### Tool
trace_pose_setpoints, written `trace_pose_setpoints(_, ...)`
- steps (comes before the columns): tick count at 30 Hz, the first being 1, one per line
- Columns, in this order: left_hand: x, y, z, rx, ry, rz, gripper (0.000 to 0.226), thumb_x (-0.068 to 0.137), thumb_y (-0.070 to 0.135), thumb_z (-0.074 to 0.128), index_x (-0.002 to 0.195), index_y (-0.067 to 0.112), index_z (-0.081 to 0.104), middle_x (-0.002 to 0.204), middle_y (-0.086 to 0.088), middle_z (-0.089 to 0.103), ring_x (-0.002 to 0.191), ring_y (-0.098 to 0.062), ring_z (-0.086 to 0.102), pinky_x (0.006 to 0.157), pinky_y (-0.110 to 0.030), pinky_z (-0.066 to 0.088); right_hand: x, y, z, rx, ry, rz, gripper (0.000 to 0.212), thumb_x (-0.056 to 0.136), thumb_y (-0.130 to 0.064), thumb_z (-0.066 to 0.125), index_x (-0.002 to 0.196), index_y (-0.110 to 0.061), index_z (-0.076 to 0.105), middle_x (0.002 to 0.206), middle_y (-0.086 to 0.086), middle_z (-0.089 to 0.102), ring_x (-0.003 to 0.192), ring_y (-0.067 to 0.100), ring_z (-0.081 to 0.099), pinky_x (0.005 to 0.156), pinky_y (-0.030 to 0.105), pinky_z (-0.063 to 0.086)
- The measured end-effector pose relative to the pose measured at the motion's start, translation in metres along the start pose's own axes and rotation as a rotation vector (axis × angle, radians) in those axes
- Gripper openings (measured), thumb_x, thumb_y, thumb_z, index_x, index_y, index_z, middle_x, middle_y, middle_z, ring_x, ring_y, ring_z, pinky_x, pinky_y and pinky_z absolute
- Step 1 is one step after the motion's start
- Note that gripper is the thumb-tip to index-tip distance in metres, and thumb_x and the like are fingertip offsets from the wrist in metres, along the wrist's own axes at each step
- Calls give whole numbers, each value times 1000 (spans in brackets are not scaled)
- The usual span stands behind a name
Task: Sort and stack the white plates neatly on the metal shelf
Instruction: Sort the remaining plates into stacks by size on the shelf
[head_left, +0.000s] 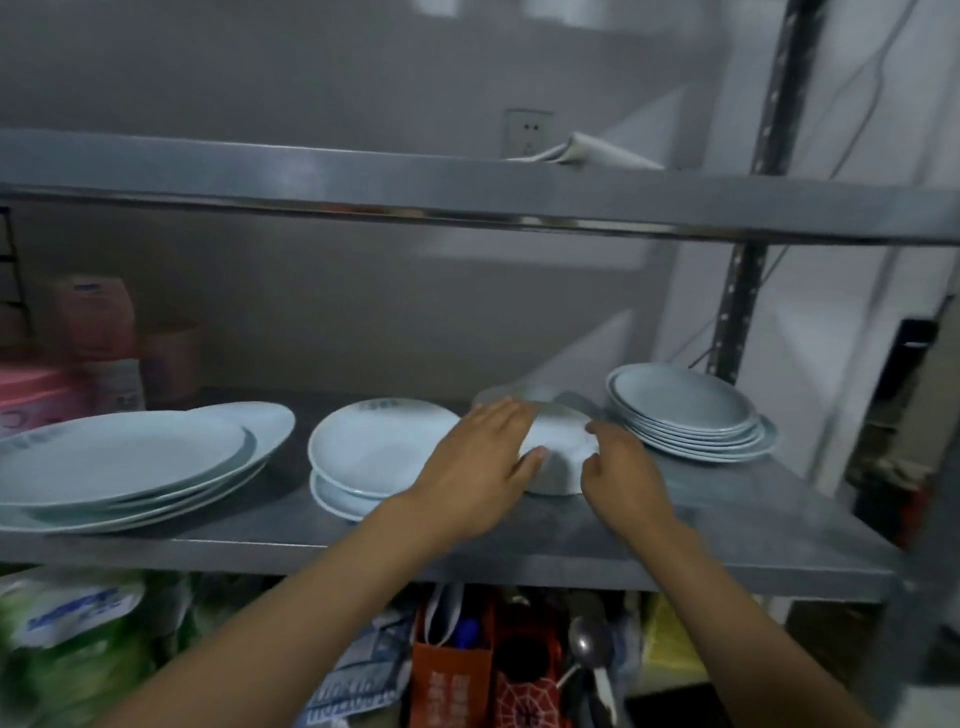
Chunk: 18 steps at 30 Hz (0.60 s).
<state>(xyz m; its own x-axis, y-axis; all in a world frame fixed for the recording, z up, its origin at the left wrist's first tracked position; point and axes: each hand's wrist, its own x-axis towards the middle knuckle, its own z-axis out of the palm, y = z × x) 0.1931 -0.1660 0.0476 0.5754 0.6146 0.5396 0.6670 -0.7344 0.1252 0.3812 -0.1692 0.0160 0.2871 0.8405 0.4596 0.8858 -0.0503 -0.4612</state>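
On the metal shelf (727, 525) a small stack of white dishes (558, 457) stands in the middle. My left hand (483, 467) holds its left side, thumb on the rim and fingers over the top. My right hand (623, 467) grips its right edge with curled fingers. To the right sits a neat stack of several white plates (685, 410). Left of my hands are two deep white plates (374, 447), one on the other. Large oval white plates (130, 462) lie overlapping at the far left. Another dish behind my hands is mostly hidden.
An upper shelf (467, 192) runs close above, with folded paper (597, 153) on it. Pink packages (67, 364) stand at the shelf's back left. Below the shelf are bags, an orange box (452, 675) and a ladle (587, 644). A perforated upright post (743, 306) bounds the right side.
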Motion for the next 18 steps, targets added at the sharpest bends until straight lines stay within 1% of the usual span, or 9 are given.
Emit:
trace_pose_setpoints(3, 18, 17, 24, -11, -85, -13, 53, 97, 35, 45, 145, 15, 33, 151, -2, 35, 138, -18, 30, 110, -26, 21, 2, 34, -1, -4, 4, 72, 40, 78, -17, 46, 115, -14, 61, 114, 10, 64, 106, 30, 59, 87, 38, 50)
trace_pose_setpoints(4, 24, 22, 33, -4, -106, -16, 52, 97, 36, 46, 143, 14, 36, 150, -3, 36, 137, -19, 31, 108, -27, 23, 5, 48, 4, -6, -2, 95, 36, 78, -21, 45, 109, -15, 63, 108, 9, 66, 100, 30, 61, 82, 39, 51)
trace_pose_setpoints(5, 30, 26, 43, 14, -123, -13, 52, 96, 38, 46, 141, 12, 39, 149, -5, 38, 136, -21, 33, 108, -29, 24, 7, 58, 8, -11, -16, 108, 36, 78, -23, 44, 108, -14, 63, 106, 10, 66, 98, 31, 61, 82, 41, 51)
trace_pose_setpoints(7, 42, 30, 63, 102, -167, -5, 57, 94, 44, 47, 139, 10, 39, 148, -9, 36, 136, -26, 31, 111, -36, 26, 2, 58, 2, -84, -68, 137, 43, 79, -23, 44, 119, -8, 55, 116, 15, 60, 108, 34, 56, 91, 42, 47)
trace_pose_setpoints(10, 56, 31, 93, 218, -239, -93, 77, 87, 60, 47, 144, 10, 30, 153, -12, 27, 140, -33, 23, 114, -47, 21, 3, 62, 1, -127, -91, 212, 47, 85, -13, 51, 129, -2, 40, 131, 19, 49, 123, 34, 44, 102, 40, 35)
trace_pose_setpoints(12, 68, 28, 104, 254, -237, -160, 86, 82, 67, 47, 144, 10, 29, 152, -13, 28, 140, -35, 23, 114, -52, 19, 5, 63, 5, -163, -92, 230, 48, 87, -15, 51, 131, -2, 37, 133, 19, 47, 124, 33, 42, 103, 38, 32)
trace_pose_setpoints(15, 87, 26, 111, 284, -217, -239, 95, 76, 73, 49, 144, 9, 27, 151, -13, 28, 139, -37, 22, 109, -61, 21, 6, 64, 11, -205, -70, 238, 46, 88, -21, 52, 128, -3, 38, 133, 18, 48, 123, 32, 43, 103, 36, 32)
trace_pose_setpoints(17, 95, 28, 112, 321, -255, -300, 104, 73, 74, 53, 146, 7, 23, 151, -14, 27, 138, -39, 22, 105, -64, 24, 5, 60, 14, -246, -50, 214, 48, 89, -26, 53, 128, -4, 38, 133, 17, 48, 124, 31, 43, 103, 36, 32)
trace_pose_setpoints(18, 102, 36, 123, 310, -310, -335, 106, 72, 74, 54, 146, 6, 21, 151, -16, 26, 137, -41, 24, 104, -65, 26, 6, 71, 16, -264, -58, 230, 49, 89, -28, 54, 129, -4, 38, 133, 17, 48, 124, 31, 42, 104, 36, 32)
